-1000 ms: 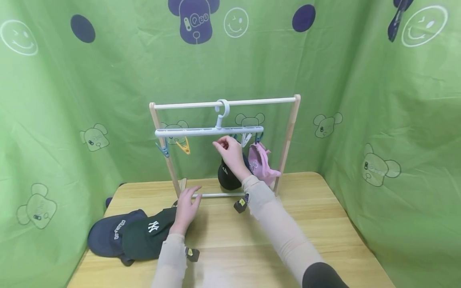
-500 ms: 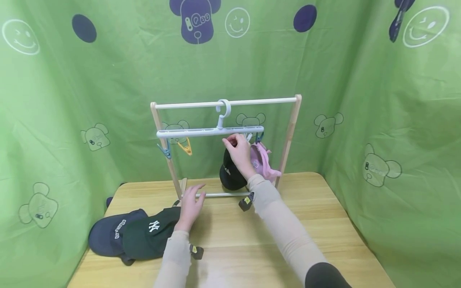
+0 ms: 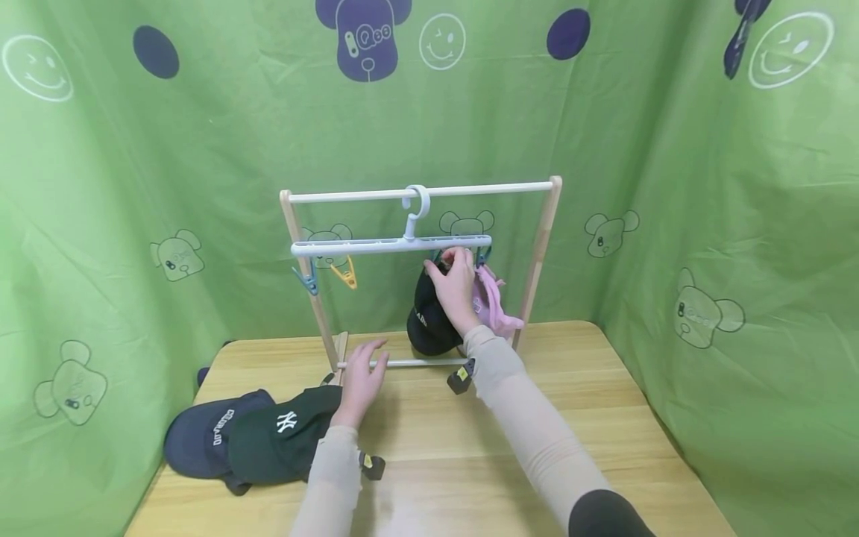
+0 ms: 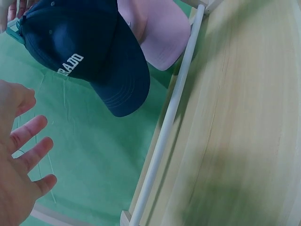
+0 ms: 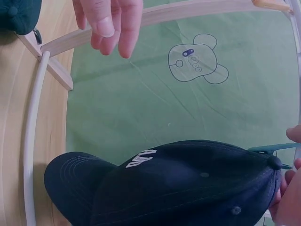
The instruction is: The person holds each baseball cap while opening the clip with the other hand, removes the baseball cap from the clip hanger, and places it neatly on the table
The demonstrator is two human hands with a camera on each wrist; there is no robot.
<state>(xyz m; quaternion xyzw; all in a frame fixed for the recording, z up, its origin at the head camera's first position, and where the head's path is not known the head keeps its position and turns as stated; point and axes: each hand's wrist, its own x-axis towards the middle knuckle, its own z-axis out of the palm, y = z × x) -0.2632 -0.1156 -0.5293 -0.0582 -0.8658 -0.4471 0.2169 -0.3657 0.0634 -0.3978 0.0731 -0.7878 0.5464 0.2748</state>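
Observation:
A dark navy cap (image 3: 428, 328) with white lettering hangs beneath the pale blue hanger (image 3: 356, 247), brim down. My right hand (image 3: 456, 287) is at the upper end of this cap, its thumb and fingers bent around the teal clothespin (image 5: 268, 148) there; I cannot tell whether they pinch it. The right wrist view cuts this hand off at its edge. My left hand (image 3: 362, 388), fingers spread and holding nothing, hovers in front of the rack's lower left. Beside the navy cap, a pink cap (image 3: 493, 306) hangs at the hanger's right end.
A wooden rack (image 3: 540, 253) with white rods carries the hanger. Blue (image 3: 307, 280) and yellow (image 3: 345, 274) clothespins dangle at its left. On the wooden table (image 3: 429, 462), a dark green cap (image 3: 275, 440) overlaps a navy cap (image 3: 201, 440). Green curtain (image 3: 637, 149) surrounds three sides.
My right hand has moved right along the hanger to the top of the hanging navy cap, now covering the white clothespin. My left hand has drifted slightly right and up.

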